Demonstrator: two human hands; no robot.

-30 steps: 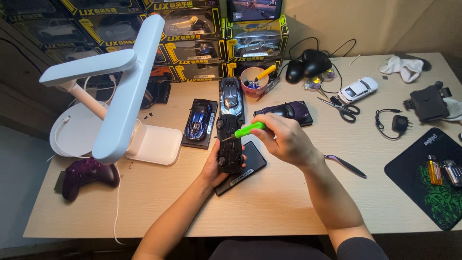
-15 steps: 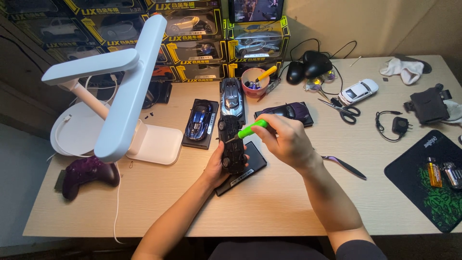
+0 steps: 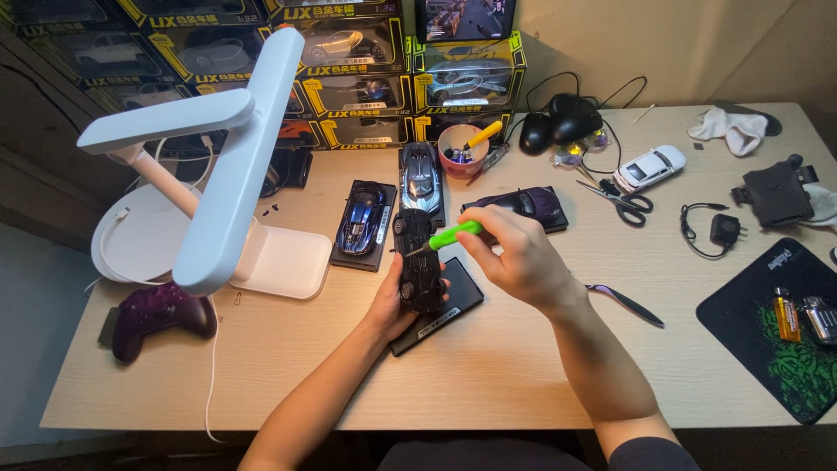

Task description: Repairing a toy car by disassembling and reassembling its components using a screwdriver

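Note:
My left hand (image 3: 389, 303) grips a black toy car (image 3: 418, 262), turned underside up, above a flat black display base (image 3: 446, 309) on the wooden table (image 3: 488, 375). My right hand (image 3: 520, 255) holds a green-handled screwdriver (image 3: 447, 236), its tip resting on the car's underside near the far end. A blue toy car (image 3: 362, 220) on its black base and a dark silver toy car (image 3: 422, 171) stand just beyond, and a purple toy car (image 3: 521, 203) lies behind my right hand.
A white desk lamp (image 3: 228, 166) stands at the left with a purple game controller (image 3: 157, 313) beside it. Boxed model cars (image 3: 366, 70) line the back. A pink cup (image 3: 459, 146), scissors (image 3: 621, 199), a white toy car (image 3: 649, 167), a mouse (image 3: 571, 123) and a black mat (image 3: 780, 327) lie to the right.

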